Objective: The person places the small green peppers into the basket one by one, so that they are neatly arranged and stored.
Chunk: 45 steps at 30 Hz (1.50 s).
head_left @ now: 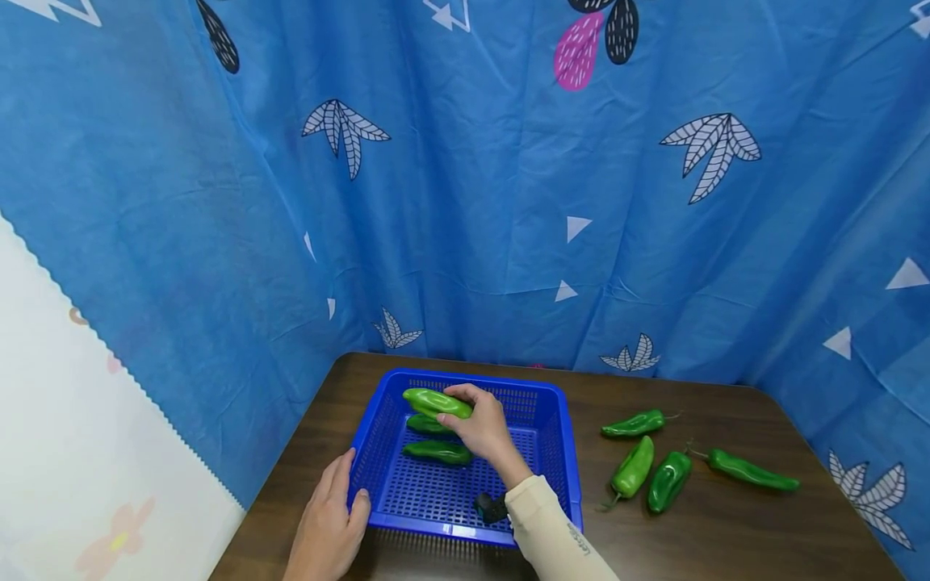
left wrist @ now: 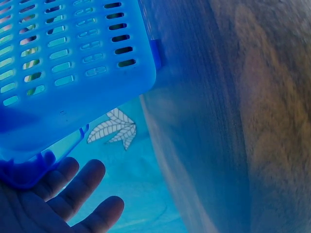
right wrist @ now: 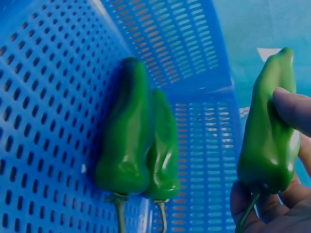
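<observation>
A blue plastic basket (head_left: pixel 450 528) with slotted walls stands on the table. My left hand (head_left: pixel 328 512) holds its left rim near the front corner, thumb at the rim and fingers along the outside. In the left wrist view the fingers (left wrist: pixel 80 187) reach past the rim, and the thumb is hidden. Over the basket, my right hand (head_left: pixel 481 424) grips a light green pepper (head_left: pixel 432 401) between thumb and fingers. Its stem hangs down by the palm in the right wrist view. Two darker green peppers lie inside, one nearer the front (head_left: pixel 438 453) and one (head_left: pixel 429 424) partly covered behind.
Right of the basket, several more green peppers lie on the brown wooden table (head_left: pixel 523 561): one at the back (head_left: pixel 634 424), two in front (head_left: pixel 634 468) and one farther right (head_left: pixel 751 470). A blue patterned curtain (head_left: pixel 465 202) hangs behind the table. A dark wrist strap (head_left: pixel 490 508) shows at my right sleeve.
</observation>
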{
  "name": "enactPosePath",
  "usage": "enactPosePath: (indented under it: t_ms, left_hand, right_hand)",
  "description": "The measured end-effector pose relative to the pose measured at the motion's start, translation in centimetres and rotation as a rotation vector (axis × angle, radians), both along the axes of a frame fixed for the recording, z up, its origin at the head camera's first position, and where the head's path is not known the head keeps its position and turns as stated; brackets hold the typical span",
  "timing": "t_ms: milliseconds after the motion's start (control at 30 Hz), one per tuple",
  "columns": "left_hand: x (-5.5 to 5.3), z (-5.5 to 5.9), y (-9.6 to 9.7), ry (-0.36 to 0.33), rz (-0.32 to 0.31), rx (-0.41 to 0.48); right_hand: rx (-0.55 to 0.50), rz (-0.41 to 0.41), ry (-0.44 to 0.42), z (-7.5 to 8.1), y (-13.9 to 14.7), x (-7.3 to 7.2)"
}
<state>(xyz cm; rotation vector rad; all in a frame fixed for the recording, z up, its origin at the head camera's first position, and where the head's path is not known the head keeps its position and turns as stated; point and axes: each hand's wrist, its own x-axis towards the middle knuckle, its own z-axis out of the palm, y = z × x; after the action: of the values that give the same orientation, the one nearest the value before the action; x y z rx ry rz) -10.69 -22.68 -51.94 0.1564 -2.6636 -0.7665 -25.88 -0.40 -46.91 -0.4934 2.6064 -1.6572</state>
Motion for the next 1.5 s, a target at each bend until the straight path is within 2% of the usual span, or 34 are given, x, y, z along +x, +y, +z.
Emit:
enactPosePath:
  t_ms: [367, 533, 667, 767, 1033, 1500]
  left_hand:
    - [0.5, 0.4, 0.2, -0.096, 0.011, 0.013]
    - [0.3, 0.5, 0.1, -0.072, 0.011, 0.008]
    - [0.3, 0.5, 0.2, -0.079, 0.006, 0.013]
    - [0.3, 0.5, 0.2, -0.084, 0.003, 0.016]
    - [0.2, 0.3, 0.3, -0.026, 0.007, -0.008]
    - [0.0, 0.4, 0.3, -0.006, 0.007, -0.021]
  right_hand:
    - [0.077, 0.016, -0.049, -1.5, -0.2, 0.3]
    - [0.100, 0.042, -0.049, -1.9, -0.8, 0.0]
    - [0.127, 0.064, -0.048, -2.2, -1.4, -0.3]
    - [0.144, 0.061, -0.042, -2.4, -1.6, -0.5]
    - [0.189, 0.034, -0.046, -2.7, -2.1, -0.8]
    - [0.270, 0.006, -0.025, -2.9, -2.3, -1.0]
